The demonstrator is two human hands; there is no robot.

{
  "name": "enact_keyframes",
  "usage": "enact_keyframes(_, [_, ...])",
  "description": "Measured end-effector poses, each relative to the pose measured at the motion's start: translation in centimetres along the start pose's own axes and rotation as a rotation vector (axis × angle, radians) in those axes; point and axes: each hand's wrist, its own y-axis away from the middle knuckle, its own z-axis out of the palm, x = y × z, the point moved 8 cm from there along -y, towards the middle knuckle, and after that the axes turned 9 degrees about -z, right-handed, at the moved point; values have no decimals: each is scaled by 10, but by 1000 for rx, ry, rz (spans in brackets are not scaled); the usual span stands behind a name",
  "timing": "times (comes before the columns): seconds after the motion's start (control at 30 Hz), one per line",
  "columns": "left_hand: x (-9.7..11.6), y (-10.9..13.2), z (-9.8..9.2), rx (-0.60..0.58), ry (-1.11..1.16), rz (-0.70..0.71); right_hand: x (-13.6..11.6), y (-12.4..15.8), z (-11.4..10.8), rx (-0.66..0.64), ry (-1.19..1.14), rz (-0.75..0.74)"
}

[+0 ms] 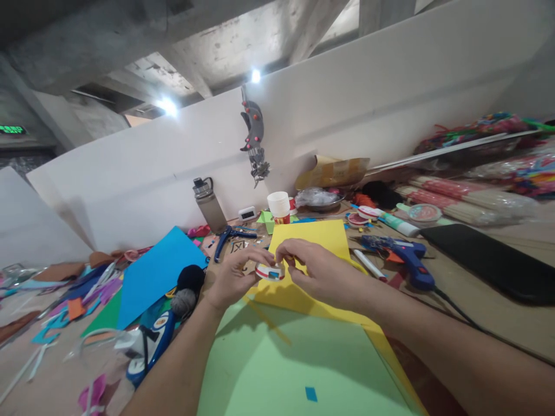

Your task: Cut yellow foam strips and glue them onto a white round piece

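My left hand (234, 274) grips a short round white piece (269, 271) with a red band and a small blue patch on its side. The thumb lies along its near edge, the fingers over the far edge. Curled close to the piece's right side, my right hand (310, 266) has its fingertips at the rim; what they pinch, if anything, is hidden. Both hands are above a yellow sheet (312, 231), with light green sheets (277, 358) nearer to me. On the green lies a small blue paper square (311, 394).
To the right are a blue hot glue gun (410, 260), a white marker (368, 264) and a black flat case (489, 263). Left are a blue sheet (160, 277), yarn balls (191, 280) and scraps. Behind stand paper cups (278, 205), blue-handled pliers (225, 240) and a bottle (210, 208).
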Motion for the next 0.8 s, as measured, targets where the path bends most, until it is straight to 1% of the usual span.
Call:
enact_keyframes(0.23, [1, 1, -5, 57, -1, 11, 4, 1, -4, 111, 69, -16])
enact_keyframes(0.43, [-1, 1, -8, 112, -38, -49, 7, 4, -9, 210, 99, -49])
enact_keyframes(0.6, [-6, 3, -12, 176, -41, -96, 5, 6, -9, 230, 108, -67])
enact_keyframes(0.8, [-12, 5, -15, 213, -53, -112, 4, 6, -8, 249, 111, -80])
